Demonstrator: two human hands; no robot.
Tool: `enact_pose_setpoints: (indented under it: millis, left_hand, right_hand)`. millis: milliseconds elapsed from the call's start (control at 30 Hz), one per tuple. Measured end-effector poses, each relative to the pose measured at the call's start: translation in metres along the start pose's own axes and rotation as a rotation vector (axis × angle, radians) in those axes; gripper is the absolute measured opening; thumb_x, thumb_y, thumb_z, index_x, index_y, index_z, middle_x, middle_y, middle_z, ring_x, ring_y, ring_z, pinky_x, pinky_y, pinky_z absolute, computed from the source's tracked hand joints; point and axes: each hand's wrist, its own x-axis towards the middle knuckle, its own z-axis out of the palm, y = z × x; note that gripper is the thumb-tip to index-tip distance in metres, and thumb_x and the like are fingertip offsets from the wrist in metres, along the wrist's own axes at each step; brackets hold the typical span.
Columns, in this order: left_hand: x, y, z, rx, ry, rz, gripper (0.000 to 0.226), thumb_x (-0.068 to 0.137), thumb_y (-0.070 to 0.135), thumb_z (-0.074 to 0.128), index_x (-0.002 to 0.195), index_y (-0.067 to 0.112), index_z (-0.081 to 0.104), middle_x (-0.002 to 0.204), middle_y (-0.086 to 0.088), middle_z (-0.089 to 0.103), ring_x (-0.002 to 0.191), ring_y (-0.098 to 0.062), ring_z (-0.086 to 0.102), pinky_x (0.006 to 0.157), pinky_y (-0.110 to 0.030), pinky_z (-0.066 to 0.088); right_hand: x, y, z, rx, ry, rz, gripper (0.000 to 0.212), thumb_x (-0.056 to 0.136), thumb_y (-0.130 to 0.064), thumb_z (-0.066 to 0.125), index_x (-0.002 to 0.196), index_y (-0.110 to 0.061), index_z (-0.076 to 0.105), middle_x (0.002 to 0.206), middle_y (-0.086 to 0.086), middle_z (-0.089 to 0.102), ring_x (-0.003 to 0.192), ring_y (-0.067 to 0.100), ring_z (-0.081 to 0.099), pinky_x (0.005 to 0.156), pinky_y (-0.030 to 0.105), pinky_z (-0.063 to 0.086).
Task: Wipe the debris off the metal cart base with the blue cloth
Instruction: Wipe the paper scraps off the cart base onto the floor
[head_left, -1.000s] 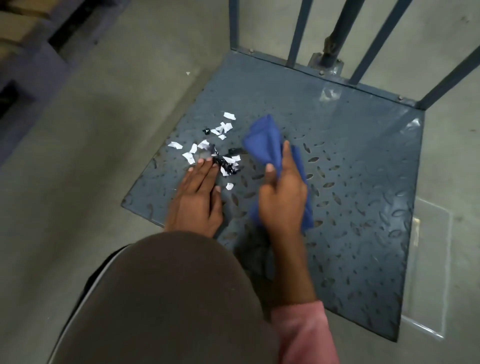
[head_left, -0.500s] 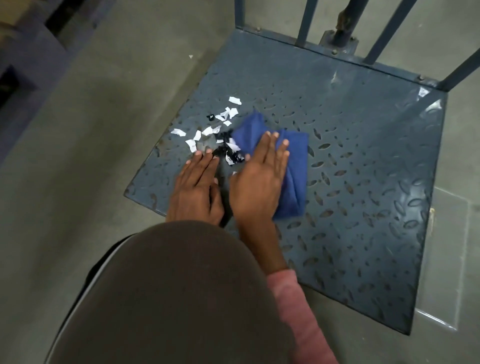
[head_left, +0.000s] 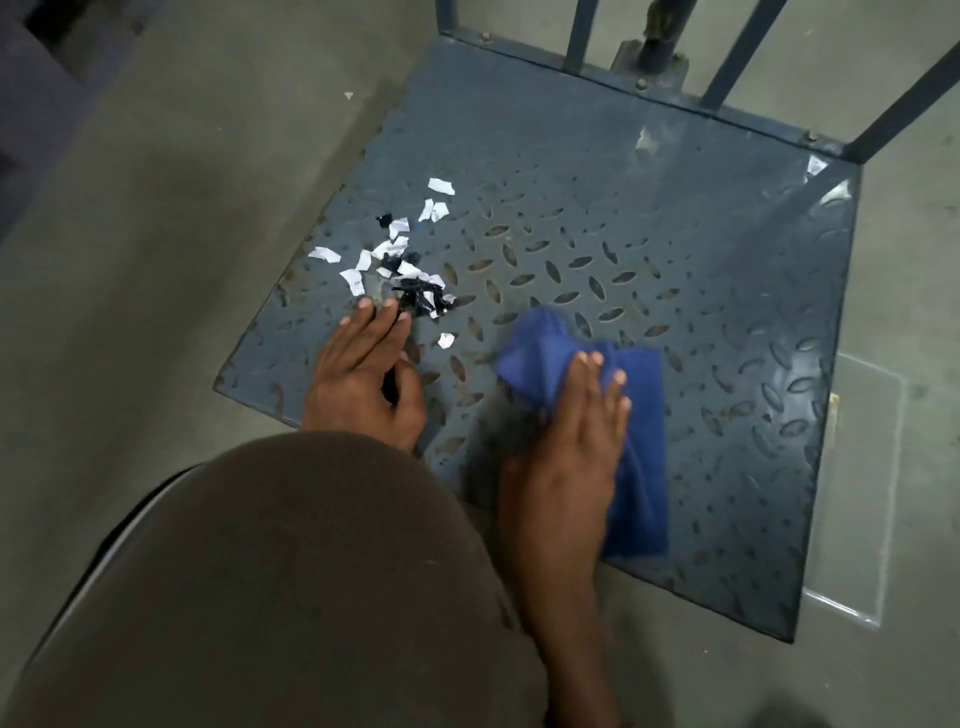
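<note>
The metal cart base (head_left: 675, 249) is a blue-grey tread plate on the floor. White and black paper scraps, the debris (head_left: 402, 260), lie in a loose pile near its left edge. My left hand (head_left: 363, 374) rests flat on the plate, fingertips touching the pile's near side. My right hand (head_left: 571, 447) presses flat on the crumpled blue cloth (head_left: 639, 441), which lies on the plate to the right of the debris and apart from it. One white scrap (head_left: 445, 340) lies alone between the two hands.
Upright blue bars (head_left: 727, 57) rise from the plate's far edge. Grey concrete floor (head_left: 182, 208) surrounds the cart. My knee in brown fabric (head_left: 270, 582) fills the lower left. A clear plastic sheet (head_left: 857, 493) lies by the plate's right edge.
My right hand has pulled the blue cloth back to the right and toward me, away from the debris pile. The left hand has stayed in place by the pile.
</note>
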Motion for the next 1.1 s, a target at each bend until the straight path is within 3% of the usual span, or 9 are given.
enact_pose_setpoints:
  millis: [133,233,300,400,433,567,733,900,1100]
  left_hand:
    - [0.001,-0.006,0.003,-0.001,0.023,0.037,0.043,0.096,0.015,0.050,0.130,-0.001,0.070,0.141,-0.016,0.065,0.139,-0.032,0.057,0.117,-0.053,0.043]
    - [0.001,-0.009,0.005,0.003,0.036,0.045,0.045,0.095,0.016,0.047,0.130,-0.002,0.071,0.140,-0.018,0.066,0.139,-0.034,0.057,0.118,-0.052,0.042]
    - [-0.001,-0.012,0.007,0.001,0.045,0.049,0.046,0.094,0.016,0.048,0.130,-0.002,0.071,0.141,-0.019,0.065,0.139,-0.036,0.056,0.119,-0.052,0.042]
    - [-0.005,-0.016,0.005,0.007,0.031,0.062,0.044,0.099,0.015,0.049,0.135,-0.001,0.067,0.145,-0.017,0.062,0.143,-0.034,0.053,0.121,-0.053,0.039]
    - [-0.007,-0.018,0.003,0.029,0.011,0.083,0.044,0.101,0.016,0.049,0.138,0.000,0.065,0.148,-0.017,0.060,0.144,-0.034,0.051,0.122,-0.052,0.037]
    - [-0.018,-0.028,-0.009,0.221,-0.122,0.249,0.053,0.106,0.022,0.039,0.153,0.001,0.048,0.161,-0.018,0.045,0.153,-0.034,0.037,0.130,-0.041,0.016]
    - [-0.020,-0.029,-0.012,0.288,-0.142,0.285,0.055,0.106,0.024,0.034,0.153,0.000,0.047,0.161,-0.019,0.044,0.152,-0.036,0.038,0.126,-0.049,0.026]
    - [-0.020,-0.028,-0.011,0.315,-0.109,0.297,0.055,0.104,0.024,0.037,0.151,-0.002,0.050,0.158,-0.020,0.048,0.149,-0.036,0.043,0.125,-0.049,0.028]
    - [-0.024,-0.029,-0.008,0.259,-0.056,0.256,0.053,0.102,0.021,0.042,0.148,-0.003,0.053,0.156,-0.021,0.050,0.149,-0.036,0.044,0.126,-0.047,0.028]
  right_hand:
    - [0.037,-0.054,0.029,0.087,-0.149,-0.029,0.071,0.093,-0.010,0.020,0.161,-0.009,0.003,0.170,0.011,-0.004,0.156,0.027,-0.015,0.127,0.039,-0.010]
    - [0.064,-0.078,0.031,0.262,-0.224,-0.067,0.064,0.102,-0.009,0.040,0.161,-0.008,0.017,0.169,0.011,0.013,0.157,0.030,0.002,0.127,0.046,0.012]
    - [0.071,-0.074,0.017,0.284,-0.244,-0.117,0.062,0.105,-0.011,0.044,0.162,-0.012,0.018,0.169,0.007,0.017,0.156,0.030,0.012,0.125,0.046,0.021]
    - [0.055,-0.038,-0.013,0.104,-0.198,-0.194,0.066,0.103,-0.007,0.045,0.161,-0.017,0.016,0.170,0.001,0.014,0.157,0.020,0.005,0.128,0.032,0.004]
    - [0.044,-0.020,-0.020,0.061,-0.167,-0.184,0.065,0.102,-0.008,0.045,0.161,-0.016,0.017,0.169,0.001,0.015,0.157,0.019,0.005,0.128,0.032,0.001]
    - [0.000,0.028,-0.024,-0.005,-0.044,-0.146,0.055,0.106,-0.032,0.040,0.158,-0.018,0.032,0.166,0.000,0.027,0.157,0.020,0.012,0.129,0.044,0.011]
    - [-0.009,0.001,0.000,-0.042,-0.164,-0.269,0.065,0.104,-0.053,0.028,0.159,-0.020,0.031,0.167,-0.004,0.021,0.158,0.020,0.005,0.129,0.037,0.001]
    - [0.059,-0.006,0.010,-0.150,-0.185,-0.362,0.058,0.105,-0.044,0.034,0.159,-0.023,0.031,0.166,-0.005,0.026,0.157,0.020,0.010,0.128,0.037,0.004]
    - [0.089,0.013,-0.012,0.095,-0.412,-0.583,0.048,0.099,-0.029,0.056,0.147,-0.026,0.053,0.157,-0.004,0.045,0.155,0.020,0.023,0.128,0.040,0.015]
